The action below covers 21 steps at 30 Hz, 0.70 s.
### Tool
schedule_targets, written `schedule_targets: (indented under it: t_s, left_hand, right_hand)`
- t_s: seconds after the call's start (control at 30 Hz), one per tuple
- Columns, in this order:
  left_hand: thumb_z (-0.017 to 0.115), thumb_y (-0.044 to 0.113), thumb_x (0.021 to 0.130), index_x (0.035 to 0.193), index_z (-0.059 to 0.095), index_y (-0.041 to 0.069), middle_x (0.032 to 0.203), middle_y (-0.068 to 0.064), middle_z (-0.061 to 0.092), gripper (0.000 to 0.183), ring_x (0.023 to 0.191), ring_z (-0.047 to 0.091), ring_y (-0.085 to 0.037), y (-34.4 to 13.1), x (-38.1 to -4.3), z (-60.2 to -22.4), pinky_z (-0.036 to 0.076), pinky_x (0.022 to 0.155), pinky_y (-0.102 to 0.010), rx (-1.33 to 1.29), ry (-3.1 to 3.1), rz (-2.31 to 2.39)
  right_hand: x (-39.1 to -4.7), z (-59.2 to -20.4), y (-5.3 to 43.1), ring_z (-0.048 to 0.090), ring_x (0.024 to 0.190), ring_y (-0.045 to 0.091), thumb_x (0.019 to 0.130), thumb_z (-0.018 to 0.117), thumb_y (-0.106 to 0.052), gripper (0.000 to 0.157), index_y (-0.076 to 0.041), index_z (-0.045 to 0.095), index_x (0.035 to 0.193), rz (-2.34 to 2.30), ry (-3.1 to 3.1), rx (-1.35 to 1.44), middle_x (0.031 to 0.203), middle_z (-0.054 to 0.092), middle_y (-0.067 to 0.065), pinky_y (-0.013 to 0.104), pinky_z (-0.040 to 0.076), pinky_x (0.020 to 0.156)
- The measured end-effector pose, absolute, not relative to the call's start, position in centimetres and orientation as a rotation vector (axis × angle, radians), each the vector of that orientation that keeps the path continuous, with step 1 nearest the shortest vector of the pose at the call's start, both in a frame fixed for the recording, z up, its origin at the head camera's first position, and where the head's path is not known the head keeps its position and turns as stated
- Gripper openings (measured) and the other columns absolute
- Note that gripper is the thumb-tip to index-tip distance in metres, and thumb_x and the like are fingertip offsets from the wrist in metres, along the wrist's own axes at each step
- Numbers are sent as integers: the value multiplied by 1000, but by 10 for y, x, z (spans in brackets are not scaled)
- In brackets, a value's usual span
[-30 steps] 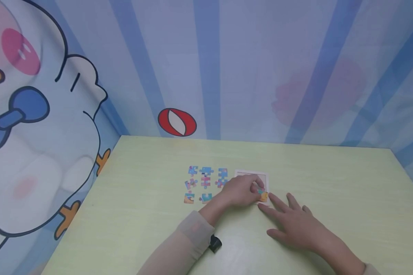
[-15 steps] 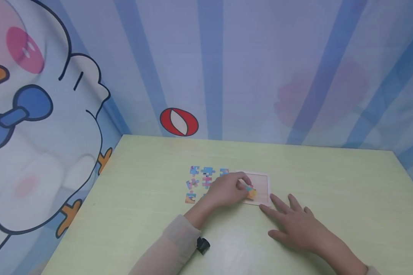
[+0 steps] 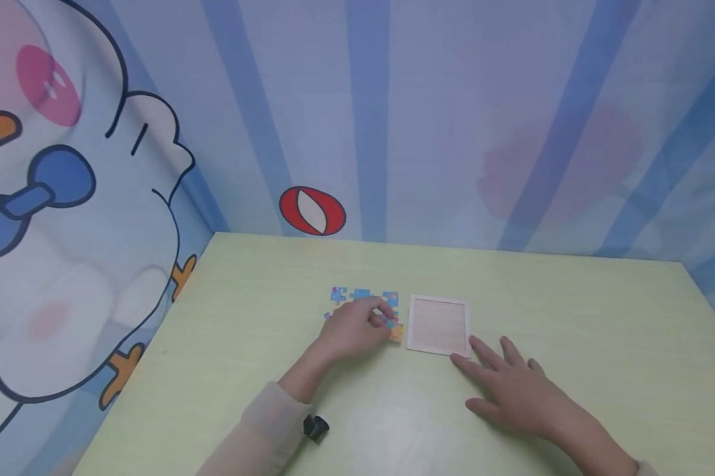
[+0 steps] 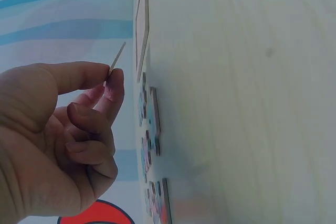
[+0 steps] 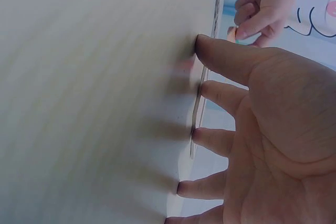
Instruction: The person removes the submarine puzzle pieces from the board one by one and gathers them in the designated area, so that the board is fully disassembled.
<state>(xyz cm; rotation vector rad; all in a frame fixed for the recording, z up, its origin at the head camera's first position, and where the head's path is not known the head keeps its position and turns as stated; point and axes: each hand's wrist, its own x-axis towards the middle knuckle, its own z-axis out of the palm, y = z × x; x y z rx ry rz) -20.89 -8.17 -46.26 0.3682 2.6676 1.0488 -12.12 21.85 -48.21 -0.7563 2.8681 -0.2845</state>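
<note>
My left hand [image 3: 354, 328] pinches a thin jigsaw piece [image 3: 396, 332], orange and teal, between thumb and fingertips. In the left wrist view this jigsaw piece [image 4: 118, 55] is edge-on, held above the table. Several other jigsaw pieces [image 3: 362, 293] lie under and behind that hand, partly hidden by it. Just right of them is a square wooden frame tray [image 3: 413, 324] with a bare inside. My right hand [image 3: 514, 390] lies with spread fingers at the tray's lower right corner; in the right wrist view its fingertips [image 5: 201, 88] rest along the tray's edge and the tabletop.
The pale yellow-green table [image 3: 571, 304] reaches back to a striped blue curtain [image 3: 440, 119] with cartoon prints. A small black object [image 3: 316, 428] sits at the left sleeve's cuff.
My left hand has moved left from over the frame tray to the loose pieces, carrying the orange jigsaw piece out of the tray. The right hand stays at the tray's corner.
</note>
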Motion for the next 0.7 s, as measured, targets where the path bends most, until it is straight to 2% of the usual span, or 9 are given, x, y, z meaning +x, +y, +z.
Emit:
schedule_targets:
  t_s: [0.23,0.43,0.7]
  left_hand:
    - [74,18,91,109,73,20,84,9,67,18,80,62,-13,-88,-207,-468,50,72,-38,391,2672,975]
    - [76,19,89,109,71,21,78,11,66,20,75,61,-12,-88,-205,-471,48,69,-36,377,2682,921]
    - [78,23,89,108,71,21,75,13,64,20,74,60,-10,-88,-204,-471,48,73,-38,370,2730,865]
  right_hand:
    - [-121,-482,219,30,141,64,97,67,-51,65,-27,50,156,-302,2864,-737,164,36,15,83,38,89]
    - [-122,-482,219,30,141,63,98,67,-50,65,-28,49,156,-300,2869,-736,164,36,15,83,37,90]
    - [-122,-481,219,30,141,63,98,67,-49,64,-27,49,156,-303,2880,-749,164,37,15,82,38,90]
